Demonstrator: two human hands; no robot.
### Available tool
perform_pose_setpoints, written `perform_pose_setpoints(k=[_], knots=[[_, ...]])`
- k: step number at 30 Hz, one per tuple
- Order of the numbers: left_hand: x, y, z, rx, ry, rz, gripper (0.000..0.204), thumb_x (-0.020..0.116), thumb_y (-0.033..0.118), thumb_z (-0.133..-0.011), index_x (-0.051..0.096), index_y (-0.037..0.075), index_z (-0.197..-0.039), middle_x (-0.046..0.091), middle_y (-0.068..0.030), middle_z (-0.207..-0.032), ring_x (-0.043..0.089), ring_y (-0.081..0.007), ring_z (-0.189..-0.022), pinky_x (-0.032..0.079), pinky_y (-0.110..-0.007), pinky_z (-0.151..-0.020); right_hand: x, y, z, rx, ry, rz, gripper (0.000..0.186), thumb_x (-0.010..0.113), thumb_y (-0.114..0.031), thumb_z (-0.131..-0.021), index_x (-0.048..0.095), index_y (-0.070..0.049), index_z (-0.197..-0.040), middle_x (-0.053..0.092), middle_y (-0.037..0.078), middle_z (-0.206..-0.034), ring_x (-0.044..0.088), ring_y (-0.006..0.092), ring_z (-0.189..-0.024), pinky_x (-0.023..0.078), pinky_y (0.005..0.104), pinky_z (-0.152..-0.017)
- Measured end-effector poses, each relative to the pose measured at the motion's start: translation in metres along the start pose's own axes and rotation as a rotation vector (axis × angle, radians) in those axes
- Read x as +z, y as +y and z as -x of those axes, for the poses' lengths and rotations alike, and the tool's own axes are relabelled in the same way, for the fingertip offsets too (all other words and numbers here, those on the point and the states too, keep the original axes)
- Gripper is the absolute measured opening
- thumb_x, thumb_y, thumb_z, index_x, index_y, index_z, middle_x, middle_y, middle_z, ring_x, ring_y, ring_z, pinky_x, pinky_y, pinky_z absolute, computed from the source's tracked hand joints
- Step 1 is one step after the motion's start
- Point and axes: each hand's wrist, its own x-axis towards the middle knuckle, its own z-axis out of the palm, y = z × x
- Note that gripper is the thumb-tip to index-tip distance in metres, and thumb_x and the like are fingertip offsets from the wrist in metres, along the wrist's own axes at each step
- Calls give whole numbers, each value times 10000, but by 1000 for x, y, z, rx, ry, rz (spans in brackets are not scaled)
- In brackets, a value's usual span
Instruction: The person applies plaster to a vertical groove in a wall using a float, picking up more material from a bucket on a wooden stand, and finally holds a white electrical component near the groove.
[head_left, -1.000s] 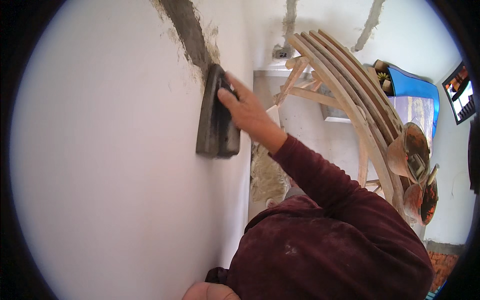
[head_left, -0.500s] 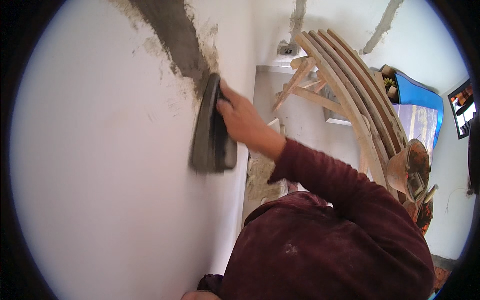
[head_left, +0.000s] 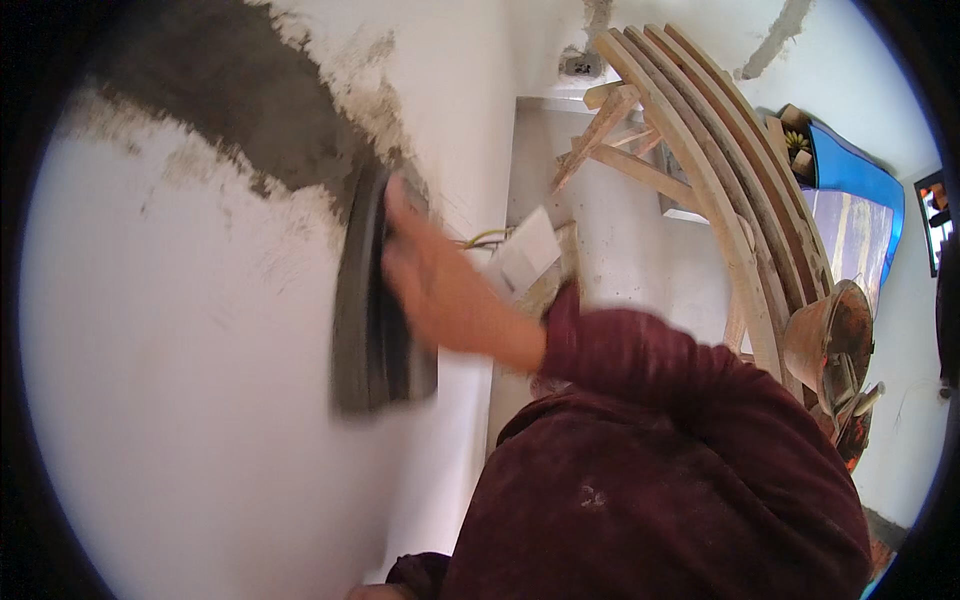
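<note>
My right hand point(head_left: 440, 285) is closed on the handle of a dark plastering float point(head_left: 358, 330), blurred by motion. The float's long face is turned to the white wall point(head_left: 200, 380), its upper end by the lower end of a broad band of grey mortar point(head_left: 270, 110). Ragged smears of mortar edge that band. Of my left hand point(head_left: 380, 592) only a small part shows at the bottom edge, beside a dark cuff; its fingers are out of sight.
A white switch plate point(head_left: 525, 250) with wires stands out from the wall beside my right wrist. To the right, a wooden trestle point(head_left: 690, 150) carries long planks and a mortar-stained bucket point(head_left: 830, 335). Behind it are a blue sheet point(head_left: 855, 180) and a wall socket box point(head_left: 580, 65).
My right hand and the float have moved down and left in the picture. The view has shifted, so more of the mortar band shows and the switch plate has come into sight.
</note>
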Motion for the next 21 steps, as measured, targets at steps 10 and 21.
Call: perform_pose_setpoints(k=[10,21], knots=[[5,7,-7,5,-9,24,465,404,474,-996,644,136,-1207,560,-118,-1341,384,-354,-1380,164,-665,-1140,9,-7,20,-48,23,32,619,440,-92,-978,195,116,-1506,375,312,-1485,343,388,-1427,231,379,-1179],[10,14,-6,-12,-12,32,454,462,458,-972,636,132,-1237,519,-122,-1377,358,-356,-1390,166,-651,-1133,18,-8,20,-279,176,47,644,487,-106,-944,212,127,-1477,548,375,-1128,505,506,-1157,367,498,-1047]])
